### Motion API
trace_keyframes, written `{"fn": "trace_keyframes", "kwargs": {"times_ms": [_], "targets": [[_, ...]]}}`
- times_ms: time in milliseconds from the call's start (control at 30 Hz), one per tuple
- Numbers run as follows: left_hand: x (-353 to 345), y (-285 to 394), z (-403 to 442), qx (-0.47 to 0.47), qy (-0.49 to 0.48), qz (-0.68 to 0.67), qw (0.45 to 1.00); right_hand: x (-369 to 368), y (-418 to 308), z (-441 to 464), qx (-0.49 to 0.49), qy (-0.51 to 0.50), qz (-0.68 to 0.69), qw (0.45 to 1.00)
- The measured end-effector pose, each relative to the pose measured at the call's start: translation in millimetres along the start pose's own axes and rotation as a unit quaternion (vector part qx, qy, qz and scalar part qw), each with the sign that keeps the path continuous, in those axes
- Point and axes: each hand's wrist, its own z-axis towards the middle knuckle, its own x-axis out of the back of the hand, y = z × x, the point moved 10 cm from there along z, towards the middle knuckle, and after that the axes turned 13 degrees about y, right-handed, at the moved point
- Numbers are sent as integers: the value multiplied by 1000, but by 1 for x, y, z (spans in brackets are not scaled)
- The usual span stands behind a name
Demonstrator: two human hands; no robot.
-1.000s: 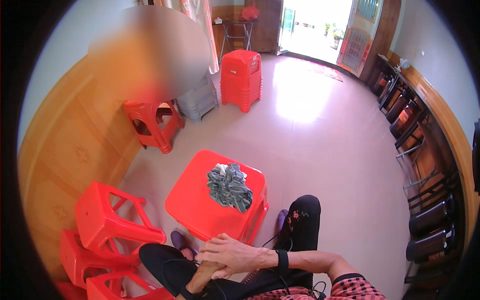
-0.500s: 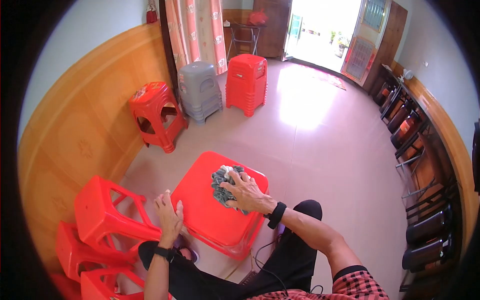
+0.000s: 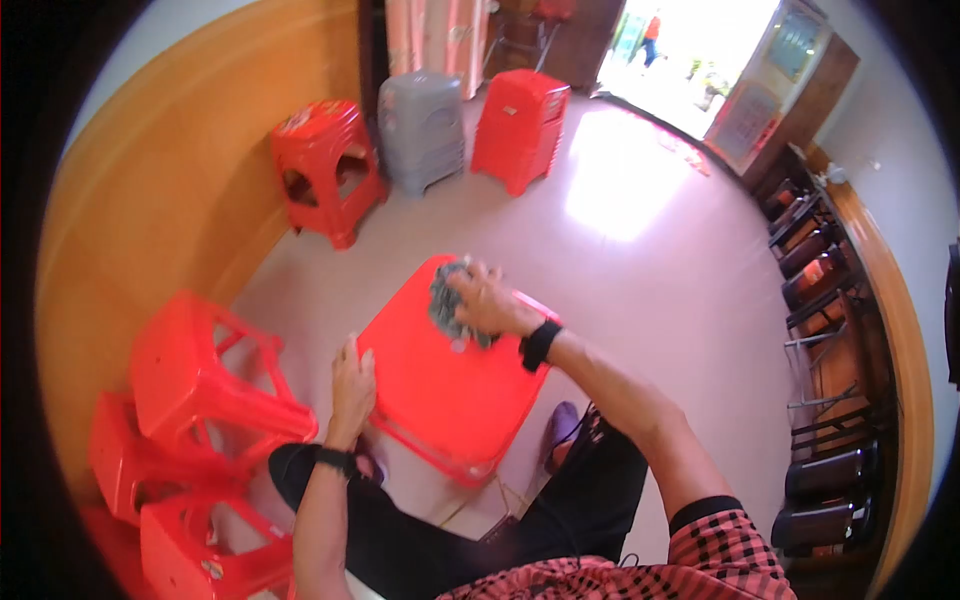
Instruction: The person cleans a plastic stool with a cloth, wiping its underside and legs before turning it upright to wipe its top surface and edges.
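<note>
In front of my knees stands a red plastic stool [image 3: 450, 400] with a smooth square top. A crumpled grey-green cloth [image 3: 443, 300] lies bunched on the far part of that top. My right hand [image 3: 490, 303] is over the cloth, pressing it down with bent fingers; part of the cloth is hidden beneath the palm. At the stool's left edge is my left hand [image 3: 352, 388], its thumb toward the top and its fingers along the side, holding the rim.
Several red stools [image 3: 190, 370] lie tipped at my left. By the wall stand another red stool [image 3: 330, 170], a grey stool stack [image 3: 420, 130] and a red stack [image 3: 520, 130]. Dark folded furniture [image 3: 825, 475] lines the right wall. A person [image 3: 652, 38] is outside the doorway.
My right hand and the cloth have moved toward the stool's far edge. My left hand has come in against the left rim. The view has tilted down, and a person now shows outside.
</note>
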Motion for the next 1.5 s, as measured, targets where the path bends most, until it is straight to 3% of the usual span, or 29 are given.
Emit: {"fn": "trace_keyframes", "kwargs": {"times_ms": [33, 167, 233, 267, 300, 333, 367, 433, 533, 600, 667, 767, 833, 900, 967, 1067, 1133, 1167, 1200, 1233, 1267, 1333, 1467, 1500], "targets": [[4, 7, 2, 5, 13, -14, 1000, -2, 1, 13, -43, -24, -11, 999], [5, 4, -3, 30, 6, -20, 999, -40, -13, 42, -30, -7, -14, 999], [-7, -11, -2, 27, 30, -36, 999, -64, -66, 38, 152, -131, -227, 953], [-19, -30, -6, -9, 62, -35, 997, -73, -68, 41, 98, 5, -154, 983], [-29, -48, -13, -48, 93, -40, 994, -68, -86, 35, 65, 17, -122, 990], [-30, -67, -15, 4, 114, -84, 990, -56, -106, 26, 62, -26, -163, 984], [-36, -78, -13, 59, 131, -124, 982, -46, -129, 12, 130, 31, -129, 983], [-20, -44, -5, 132, 24, -242, 961, -48, -149, -14, 171, 80, 64, 980], [-1, -33, 0, 70, 36, -199, 977, -13, -154, -63, 98, 18, 174, 980], [2, -28, 10, 47, 62, -146, 986, 7, -158, -91, 170, -1, 224, 960], [8, -18, 22, 22, 94, -95, 991, 27, -153, -112, 172, -16, 237, 956], [-14, -21, 32, 42, 10, -89, 995, 32, -148, -124, 176, -56, 242, 952], [-30, -62, 28, 214, 25, -171, 962, 26, -148, -119, 193, -77, 247, 947], [-21, -52, 24, 194, 35, -193, 961, 18, -145, -98, 173, -114, 254, 945], [-18, -53, 22, 174, 48, -217, 959, 5, -146, -65, 224, -57, 152, 961], [-16, -68, 22, 170, 78, -202, 961, -30, -137, -10, 221, -26, 93, 970], [-35, -58, 14, 254, -5, -412, 875, -52, -134, 23, 243, 1, 87, 966], [-42, -63, 11, 258, -3, -412, 874, -54, -134, 36, 263, 34, 81, 961], [-28, -64, 15, 171, 91, -319, 928, -57, -133, 47, 263, 31, 83, 961], [-11, -59, 15, 77, 182, -216, 956, -67, -119, 63, 200, -7, 60, 978], [-5, -54, 15, 78, 183, -215, 956, -76, -103, 76, 135, -45, 37, 989], [-13, -49, 14, 180, 75, -227, 954, -68, -87, 88, 117, -35, 28, 992], [-29, -66, 16, 175, 28, -211, 961, -44, -39, 92, 34, 15, 54, 998], [-34, -68, 14, 220, -1, -250, 943, -35, -27, 92, 12, 35, 48, 998]]}}
